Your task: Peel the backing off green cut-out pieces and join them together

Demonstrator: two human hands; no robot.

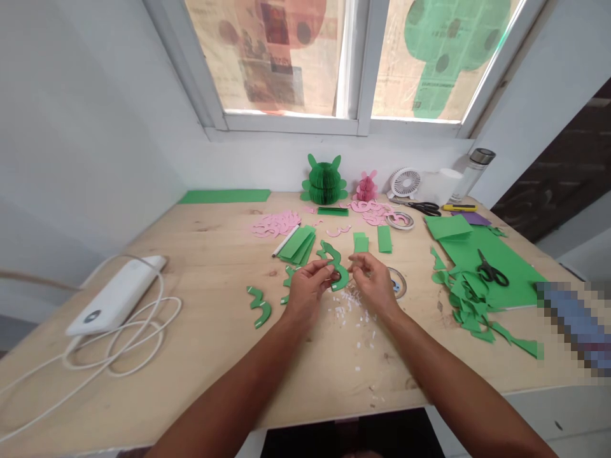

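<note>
My left hand (308,287) pinches a green curvy paper cutout (335,262) and holds it just above the wooden table (200,331). My right hand (375,280) is closed in a pinch right beside the cutout's right edge; what its fingertips hold is too small to make out. White paper bits (351,304) lie scattered under both hands. More green cutouts (259,305) lie to the left of my left hand. A tape roll (398,283) sits just behind my right hand.
A white power bank (117,294) with a coiled cable lies at the left. Green paper sheets (487,261), scraps and black scissors (491,270) are at the right. Folded green strips (298,245), pink cutouts (277,224), honeycomb paper figures (324,181), a small fan (405,182) and a bottle (472,172) stand further back.
</note>
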